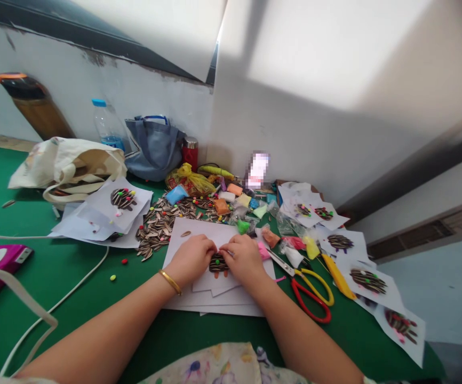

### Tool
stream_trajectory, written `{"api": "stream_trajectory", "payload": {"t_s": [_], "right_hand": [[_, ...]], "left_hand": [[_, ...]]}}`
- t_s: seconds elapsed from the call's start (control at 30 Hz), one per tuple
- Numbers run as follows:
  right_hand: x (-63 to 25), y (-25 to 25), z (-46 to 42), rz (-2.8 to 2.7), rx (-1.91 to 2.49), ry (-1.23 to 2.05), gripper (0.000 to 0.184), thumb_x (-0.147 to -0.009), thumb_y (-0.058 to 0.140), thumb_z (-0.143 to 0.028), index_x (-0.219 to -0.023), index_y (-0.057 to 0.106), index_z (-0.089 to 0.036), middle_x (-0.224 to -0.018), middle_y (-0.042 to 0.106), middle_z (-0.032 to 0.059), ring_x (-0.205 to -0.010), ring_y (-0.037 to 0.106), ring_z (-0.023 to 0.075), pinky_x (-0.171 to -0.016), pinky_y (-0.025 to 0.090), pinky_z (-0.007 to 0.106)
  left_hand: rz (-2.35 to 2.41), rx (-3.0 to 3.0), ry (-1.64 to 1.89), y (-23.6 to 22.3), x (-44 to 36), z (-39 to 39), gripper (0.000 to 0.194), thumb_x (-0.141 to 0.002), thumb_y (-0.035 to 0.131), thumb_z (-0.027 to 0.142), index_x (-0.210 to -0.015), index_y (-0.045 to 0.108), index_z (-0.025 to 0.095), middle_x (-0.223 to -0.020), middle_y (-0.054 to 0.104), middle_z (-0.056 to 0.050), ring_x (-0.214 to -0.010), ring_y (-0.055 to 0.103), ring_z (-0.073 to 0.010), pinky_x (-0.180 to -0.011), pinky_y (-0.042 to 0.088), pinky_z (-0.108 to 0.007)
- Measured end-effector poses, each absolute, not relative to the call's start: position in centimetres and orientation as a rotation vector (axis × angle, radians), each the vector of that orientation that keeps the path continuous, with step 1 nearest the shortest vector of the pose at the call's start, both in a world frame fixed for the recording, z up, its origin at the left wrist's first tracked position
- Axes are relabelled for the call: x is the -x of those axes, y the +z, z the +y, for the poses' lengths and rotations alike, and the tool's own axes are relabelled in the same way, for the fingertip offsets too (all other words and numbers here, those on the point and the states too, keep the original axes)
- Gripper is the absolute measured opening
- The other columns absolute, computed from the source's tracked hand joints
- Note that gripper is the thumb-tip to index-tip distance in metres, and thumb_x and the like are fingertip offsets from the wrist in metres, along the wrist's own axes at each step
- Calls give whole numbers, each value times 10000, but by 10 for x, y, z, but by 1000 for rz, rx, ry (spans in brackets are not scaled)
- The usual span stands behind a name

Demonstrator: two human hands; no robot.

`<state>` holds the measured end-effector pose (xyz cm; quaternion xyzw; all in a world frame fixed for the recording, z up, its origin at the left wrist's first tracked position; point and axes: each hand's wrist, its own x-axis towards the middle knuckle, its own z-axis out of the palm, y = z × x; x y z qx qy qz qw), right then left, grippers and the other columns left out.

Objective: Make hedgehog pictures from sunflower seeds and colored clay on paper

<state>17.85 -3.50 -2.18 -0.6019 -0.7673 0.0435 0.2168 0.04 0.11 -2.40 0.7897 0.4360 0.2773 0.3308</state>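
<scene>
My left hand [194, 257] and my right hand [244, 258] meet over a sheet of white paper [231, 292] that lies on a small stack. Between them sits a hedgehog-like figure made of striped sunflower seeds [216, 264], with a green dot on it and brownish-orange feet below. Both hands are closed, their fingertips pinched together at the figure's upper edge. Whatever they hold is too small or hidden to make out. A single sunflower seed [185, 233] lies on the paper, up and left of my left hand.
Loose sunflower seeds [154, 228] are heaped beyond the paper. Packets of coloured clay [222, 206] lie behind. Scissors [311, 290] and a yellow utility knife [338, 276] lie at right, near finished seed pictures [375, 282]. A white cable [81, 285] crosses the left side.
</scene>
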Motion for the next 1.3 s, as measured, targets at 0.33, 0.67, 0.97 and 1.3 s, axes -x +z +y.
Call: {"api": "stream_trajectory", "payload": {"t_s": [0.33, 0.67, 0.97, 1.3], "right_hand": [[-177, -18, -38, -2176, 1735, 142, 153, -899, 620, -285, -900, 772, -295, -892, 675, 25, -867, 528, 186, -783, 322, 337], [-195, -5, -39, -2079, 1685, 102, 207, -905, 582, -269, -1039, 740, -259, -940, 678, 47, -938, 551, 219, -858, 372, 356], [-281, 11, -50, -2327, 1767, 285, 584, -749, 629, -189, -1322, 579, -286, -1334, 544, 74, -1236, 453, 287, -1027, 372, 427], [-256, 8, -44, -2169, 1615, 207, 307, -821, 692, -333, -1105, 658, -220, -1199, 637, 80, -1142, 539, 249, -1013, 404, 412]], "left_hand": [[1253, -2373, 442, -20, 0, 0, 268, -866, 468, 176, -884, 735, 187, -885, 676, -86, -877, 613, -219, -822, 449, -322], [1247, -2372, 473, -18, -1, 0, 234, -871, 490, 186, -868, 724, 192, -872, 677, -82, -868, 620, -223, -806, 457, -331], [1282, -2342, 493, -19, -1, 0, 187, -884, 502, 201, -873, 689, 194, -890, 671, -73, -878, 616, -226, -794, 460, -339], [1131, -2271, 812, -5, -5, -11, 137, -909, 534, 230, -954, 663, 216, -981, 641, -54, -982, 589, -216, -898, 459, -367]]}}
